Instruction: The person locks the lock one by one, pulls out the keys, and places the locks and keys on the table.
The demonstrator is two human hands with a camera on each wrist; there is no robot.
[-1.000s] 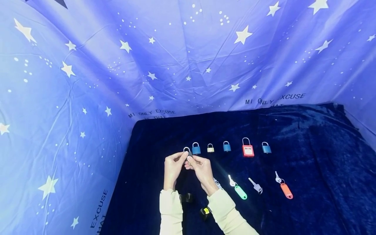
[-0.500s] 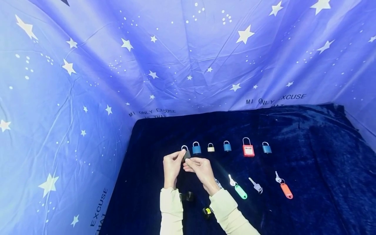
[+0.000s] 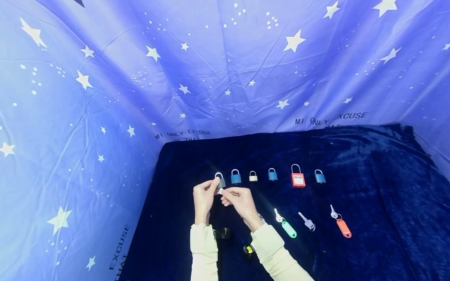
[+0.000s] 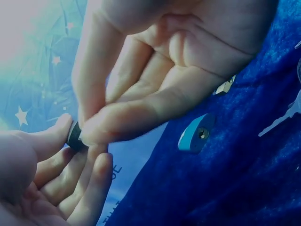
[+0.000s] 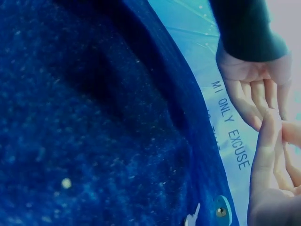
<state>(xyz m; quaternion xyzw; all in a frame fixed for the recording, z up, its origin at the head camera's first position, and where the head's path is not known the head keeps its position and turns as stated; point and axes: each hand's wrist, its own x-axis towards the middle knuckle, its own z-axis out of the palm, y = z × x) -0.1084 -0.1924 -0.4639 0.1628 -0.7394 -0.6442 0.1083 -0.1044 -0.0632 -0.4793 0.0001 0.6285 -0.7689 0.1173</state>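
Observation:
A dark grey padlock (image 3: 221,182) with a silver shackle is raised above the cloth, pinched by my left hand (image 3: 204,199) between thumb and fingers. Just under its lower end, the fingertips of my right hand (image 3: 241,203) pinch a small shiny piece that looks like a key (image 3: 220,191). Whether the key is inside the lock cannot be told. In the left wrist view the dark padlock (image 4: 75,136) shows partly, its lower end covered by the right thumb and fingers. The right wrist view shows both hands meeting, with the padlock hidden.
A row of padlocks stretches rightward: blue (image 3: 236,178), small brass (image 3: 253,177), blue (image 3: 272,175), red (image 3: 298,179), blue (image 3: 320,178). Nearer lie keys with a green tag (image 3: 289,229), a plain key (image 3: 307,222) and keys with an orange tag (image 3: 343,228). Dark blue cloth (image 3: 372,187) covers the surface.
Both hands have shifted slightly left with the padlock, which shows more of its body. A shiny bit has come into sight between the padlock and the right fingertips.

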